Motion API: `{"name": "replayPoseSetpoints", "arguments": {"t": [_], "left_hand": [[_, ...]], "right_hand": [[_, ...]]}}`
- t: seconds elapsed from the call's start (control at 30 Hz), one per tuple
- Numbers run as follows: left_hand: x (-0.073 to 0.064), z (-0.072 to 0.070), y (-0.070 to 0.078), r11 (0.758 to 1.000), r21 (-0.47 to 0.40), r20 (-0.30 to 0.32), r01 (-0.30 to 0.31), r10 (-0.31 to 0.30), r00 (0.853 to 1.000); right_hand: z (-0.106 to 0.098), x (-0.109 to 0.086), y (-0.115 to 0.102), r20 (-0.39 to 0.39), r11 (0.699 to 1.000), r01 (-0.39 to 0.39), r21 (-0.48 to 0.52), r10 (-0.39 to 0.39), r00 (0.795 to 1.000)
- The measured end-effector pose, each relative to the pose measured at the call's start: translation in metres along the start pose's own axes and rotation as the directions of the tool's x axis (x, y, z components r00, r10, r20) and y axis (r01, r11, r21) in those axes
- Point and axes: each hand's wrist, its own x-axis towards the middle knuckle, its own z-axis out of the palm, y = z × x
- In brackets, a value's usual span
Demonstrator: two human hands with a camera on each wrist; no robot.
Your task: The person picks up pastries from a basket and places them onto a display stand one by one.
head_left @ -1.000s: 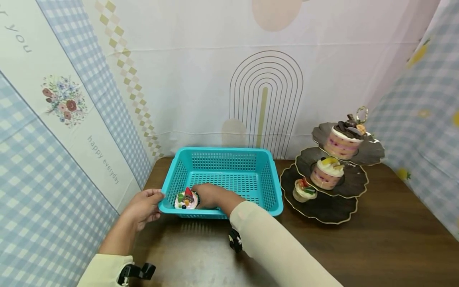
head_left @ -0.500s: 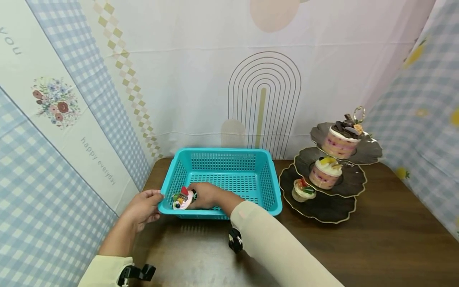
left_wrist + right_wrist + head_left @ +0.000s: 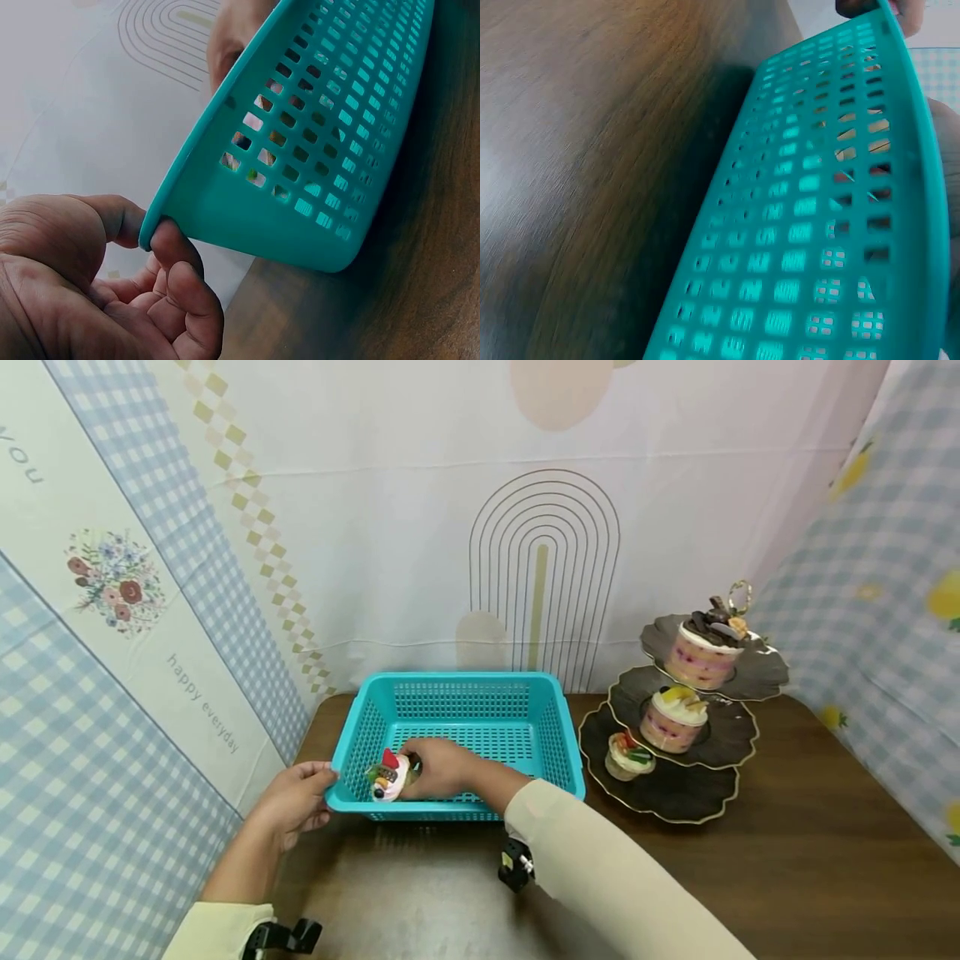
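My left hand (image 3: 296, 797) pinches the front left corner of a turquoise plastic basket (image 3: 465, 675); in the left wrist view thumb and finger clasp its rim (image 3: 157, 217). Inside the basket, near that corner, my right hand (image 3: 442, 768) grips a cupcake (image 3: 388, 781) topped with pink cream, a strawberry piece and small decorations. The cupcake tilts, its top turned left and towards me. My fingers and the front wall hide its lower part. The right wrist view mostly shows the slotted basket wall (image 3: 922, 187), the right hand partly behind it.
To the basket's right stands a three-tier dark stand (image 3: 697, 797) with gold edges. It bears a chocolate-topped cake (image 3: 701, 660), a fruit-topped cake (image 3: 673, 722) and a small cupcake (image 3: 626, 760). Patterned cloths (image 3: 360, 552) hang behind and at both sides of the wooden table (image 3: 450, 893).
The cupcake has gone from upright to tilted, then shifted slightly right in the basket with my right hand. My left hand keeps its hold on the corner.
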Motion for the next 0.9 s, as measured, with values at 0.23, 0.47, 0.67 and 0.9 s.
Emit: {"name": "replayPoseSetpoints", "arguments": {"t": [0.23, 0.47, 0.67, 0.9], "left_hand": [[-0.002, -0.002, 0.001, 1.0, 0.017, 0.012, -0.007, 0.007, 1.0], [-0.002, -0.004, 0.0, 1.0, 0.025, 0.003, 0.002, -0.002, 1.0], [-0.002, -0.002, 0.0, 1.0, 0.027, 0.008, -0.004, 0.003, 1.0], [-0.001, -0.001, 0.0, 1.0, 0.029, 0.013, 0.005, -0.005, 1.0]], "right_hand": [[-0.02, -0.029, 0.011, -0.017, 0.999, 0.008, 0.054, -0.007, 1.0], [-0.033, -0.055, 0.023, -0.04, 0.99, -0.021, 0.143, 0.027, 0.999], [-0.042, -0.077, 0.037, -0.087, 0.979, -0.025, 0.205, 0.044, 0.995], [-0.052, -0.099, 0.048, -0.137, 0.975, -0.029, 0.221, 0.061, 0.989]]}}
